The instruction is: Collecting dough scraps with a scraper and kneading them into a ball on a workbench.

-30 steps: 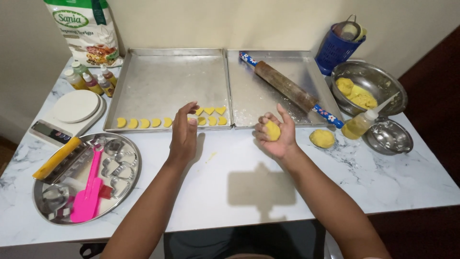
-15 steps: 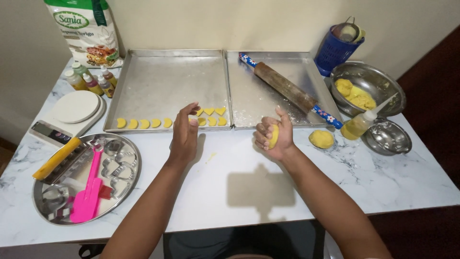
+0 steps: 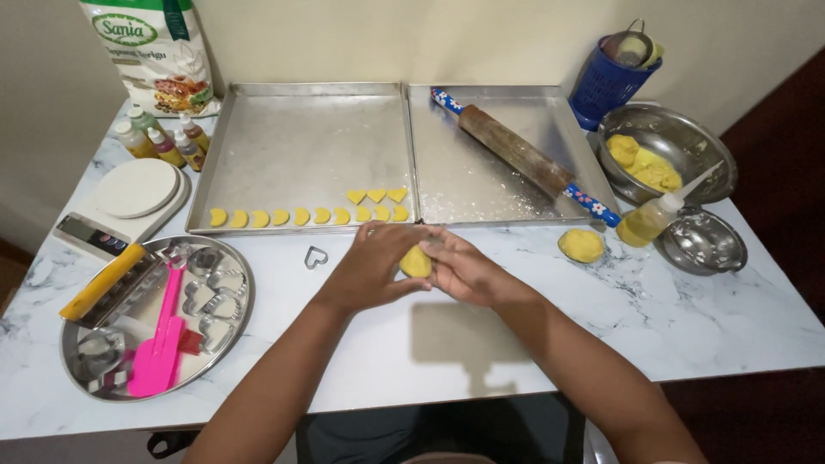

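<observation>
My left hand (image 3: 371,265) and my right hand (image 3: 467,268) meet over the white marble table (image 3: 533,326), both cupped around one lump of yellow dough (image 3: 416,261). A small heart-shaped metal cutter (image 3: 315,256) lies on the table just left of my left hand. Behind the hands, the left baking tray (image 3: 301,146) carries a row of yellow crescent and heart dough pieces (image 3: 309,215) along its front edge. A second ball of yellow dough (image 3: 582,245) rests on the table to the right.
The right tray (image 3: 507,112) holds a wooden rolling pin (image 3: 522,158). At right stand a steel bowl of dough (image 3: 666,159), a small oil bottle (image 3: 650,219), an empty bowl (image 3: 703,242) and a blue cup (image 3: 604,82). At left are a round plate of cutters (image 3: 150,314), a scale (image 3: 129,198), colouring bottles (image 3: 163,142) and a flour bag (image 3: 155,51).
My left hand came back off the tray edge and my right hand moved left with the dough. Both hands now close around the lump; the heart cutter lies uncovered on the table.
</observation>
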